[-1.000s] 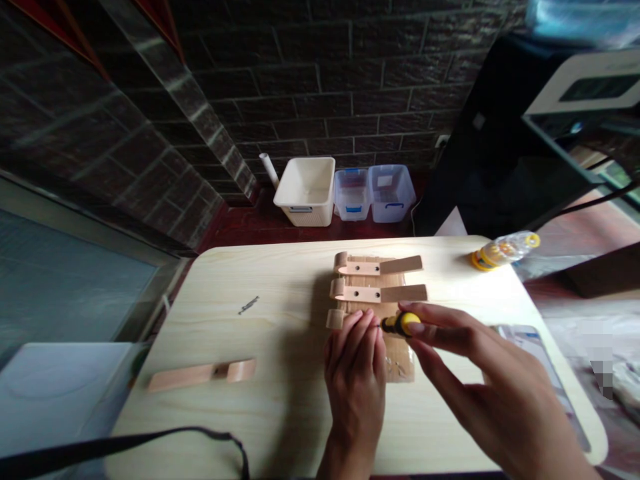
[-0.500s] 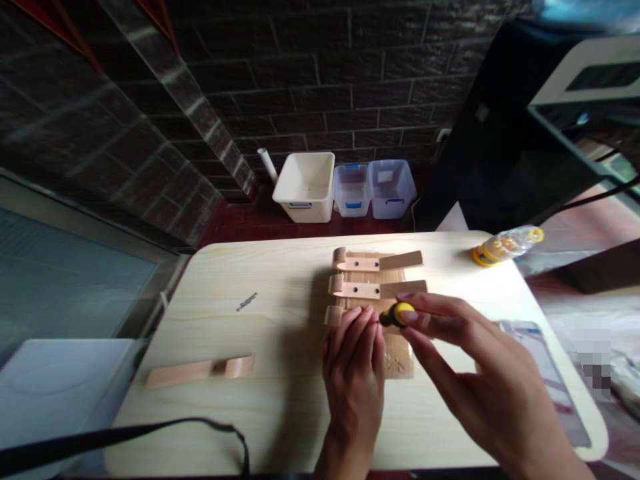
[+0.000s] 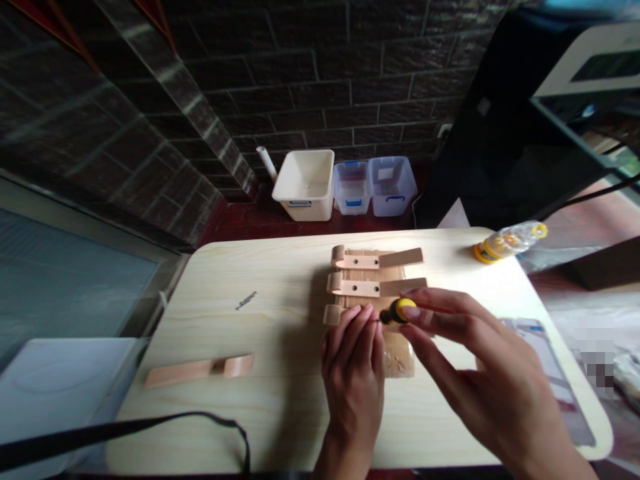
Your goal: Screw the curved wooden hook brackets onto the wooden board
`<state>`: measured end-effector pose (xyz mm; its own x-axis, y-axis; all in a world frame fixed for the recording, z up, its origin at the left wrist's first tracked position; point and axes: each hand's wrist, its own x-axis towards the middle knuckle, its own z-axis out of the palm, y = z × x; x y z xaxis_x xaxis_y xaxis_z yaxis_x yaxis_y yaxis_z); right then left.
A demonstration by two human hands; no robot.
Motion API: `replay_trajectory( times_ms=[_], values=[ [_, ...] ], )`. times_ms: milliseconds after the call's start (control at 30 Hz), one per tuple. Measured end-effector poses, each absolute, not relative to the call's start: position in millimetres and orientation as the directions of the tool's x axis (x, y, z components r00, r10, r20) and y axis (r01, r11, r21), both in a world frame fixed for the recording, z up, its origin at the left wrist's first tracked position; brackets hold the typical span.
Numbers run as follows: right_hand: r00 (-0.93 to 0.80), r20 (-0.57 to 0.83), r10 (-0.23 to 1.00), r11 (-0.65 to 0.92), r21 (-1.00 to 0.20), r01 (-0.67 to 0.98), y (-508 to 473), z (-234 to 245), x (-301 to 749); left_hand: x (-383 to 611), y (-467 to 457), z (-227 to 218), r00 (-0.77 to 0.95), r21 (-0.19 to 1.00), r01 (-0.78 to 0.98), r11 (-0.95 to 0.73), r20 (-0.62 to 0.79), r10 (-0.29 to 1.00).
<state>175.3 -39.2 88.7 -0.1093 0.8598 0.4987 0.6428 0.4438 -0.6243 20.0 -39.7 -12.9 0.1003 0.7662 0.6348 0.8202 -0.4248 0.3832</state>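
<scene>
Here the right hand pinches a stubby yellow-black screwdriver, left hand open on a wooden bracket.

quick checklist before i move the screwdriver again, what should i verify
1. Grip on the tool: ok. The right hand is closed round the yellow-and-black-handled screwdriver.
2. Workpiece held down: ok. The left hand lies flat on the nearest bent wooden hook piece, which sits on the slatted wooden board.
3. Tip seated: cannot tell, since it is hidden behind the left hand.
4. Other parts settled: ok. The far bent wooden hook piece and the middle bent wooden hook piece lie across the board.
5. Strap out of the way: ok. The black strap lies at the near edge of the pale wooden table, apart from both hands.
</scene>
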Motion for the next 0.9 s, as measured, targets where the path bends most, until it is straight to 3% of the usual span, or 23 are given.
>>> replay_trajectory(
  times_ms=[533,900],
  values=[
    [-0.147,0.475,0.867,0.459,-0.649,0.607,-40.6,90.1,176.9,19.6,-40.1,-14.4,0.094,0.394,0.815,-0.426,0.635,0.767],
    [-0.106,0.502,0.858,0.430,-0.590,0.683,-40.4,88.5,180.1,21.0,-38.2,-10.9,0.085,0.424,0.793,-0.438,0.635,0.768]
  ],
)
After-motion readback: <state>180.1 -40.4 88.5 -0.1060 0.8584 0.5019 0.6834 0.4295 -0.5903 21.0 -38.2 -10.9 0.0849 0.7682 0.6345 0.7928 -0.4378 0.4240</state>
